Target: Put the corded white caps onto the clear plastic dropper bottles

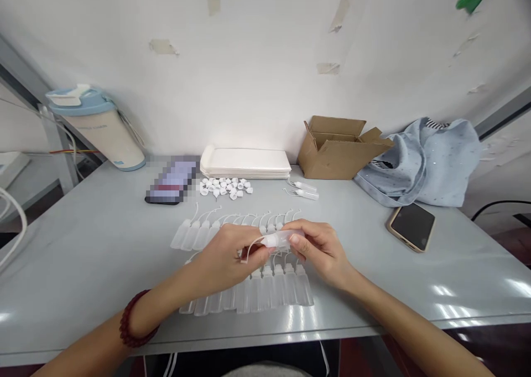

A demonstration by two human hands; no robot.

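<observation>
Between my two hands lies a small translucent plastic bottle point(284, 238) with a white cap and a thin curved strap, held nearly level above the table. The fingers of my left hand point(232, 252) close round its capped end. Its body is gripped by my right hand point(319, 249), thumb in front. Below and behind my hands, several similar bottles lie in two rows: a far row point(201, 234) and a near row point(265, 294), partly covered by my hands. A pile of loose white caps point(226, 187) sits farther back.
White flat sheets or pouches point(249, 164) are stacked by the wall, beside an open cardboard box point(340, 155). Two capped bottles point(307, 194) lie before it. A phone point(172, 180) and tumbler point(102, 128) stand left; another phone point(412, 226) and blue cloth bag point(435, 161) are right.
</observation>
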